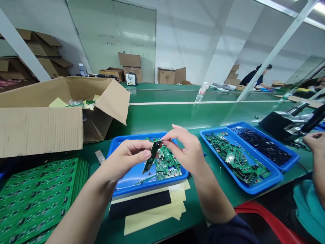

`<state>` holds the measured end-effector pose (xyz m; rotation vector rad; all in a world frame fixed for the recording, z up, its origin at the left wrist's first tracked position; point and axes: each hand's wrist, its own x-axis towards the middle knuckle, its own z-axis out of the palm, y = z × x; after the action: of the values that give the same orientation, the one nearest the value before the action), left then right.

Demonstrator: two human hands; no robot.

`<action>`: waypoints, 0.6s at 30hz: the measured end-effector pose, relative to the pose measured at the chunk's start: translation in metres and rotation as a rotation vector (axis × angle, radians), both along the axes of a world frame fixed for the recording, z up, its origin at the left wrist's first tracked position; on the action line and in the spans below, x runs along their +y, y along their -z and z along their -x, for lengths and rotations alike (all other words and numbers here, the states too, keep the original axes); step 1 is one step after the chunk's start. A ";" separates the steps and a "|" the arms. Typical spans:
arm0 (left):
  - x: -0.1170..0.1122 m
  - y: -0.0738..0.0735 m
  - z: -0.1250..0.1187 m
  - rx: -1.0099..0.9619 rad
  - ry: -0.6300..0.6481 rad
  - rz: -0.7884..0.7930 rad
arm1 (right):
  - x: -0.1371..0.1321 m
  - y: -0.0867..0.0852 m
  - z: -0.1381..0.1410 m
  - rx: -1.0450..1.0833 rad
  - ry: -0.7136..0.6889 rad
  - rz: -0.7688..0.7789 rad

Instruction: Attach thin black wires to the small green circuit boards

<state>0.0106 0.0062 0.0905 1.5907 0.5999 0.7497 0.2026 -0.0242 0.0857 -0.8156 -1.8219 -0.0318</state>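
A narrow green circuit board (151,157) is tilted on edge above a blue tray, pinched between the thumb and fingers of my left hand (129,157). At its upper end, the thumb and forefinger of my right hand (186,147) close on the board's tip; whether a smaller part is between them I cannot make out. Below both hands, the blue tray (124,184) holds loose small circuit boards (166,162), mostly on its right side. Yellowish paper sheets (152,217) and a black strip (141,204) lie in front of the tray.
Stacked green board panels (38,200) lie at left, below an open cardboard box (40,128). To the right, one blue tray (250,189) holds circuit boards and another (296,159) holds small black parts. A co-worker's hand (316,142) is at far right. A bottle (201,92) stands behind.
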 end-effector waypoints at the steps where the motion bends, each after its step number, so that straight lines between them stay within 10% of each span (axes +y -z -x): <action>1: 0.002 0.000 0.000 0.003 0.042 0.046 | 0.000 -0.001 -0.003 -0.063 -0.010 -0.045; 10: 0.005 -0.003 0.004 0.049 0.205 0.091 | 0.004 0.004 -0.003 -0.230 0.049 -0.365; 18: -0.003 -0.010 0.013 0.363 -0.255 -0.823 | -0.002 -0.004 -0.013 -0.166 -0.073 0.041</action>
<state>-0.0019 0.0032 0.1009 2.4746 0.8249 0.9759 0.2153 -0.0260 0.0898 -0.7941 -2.0139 -0.0160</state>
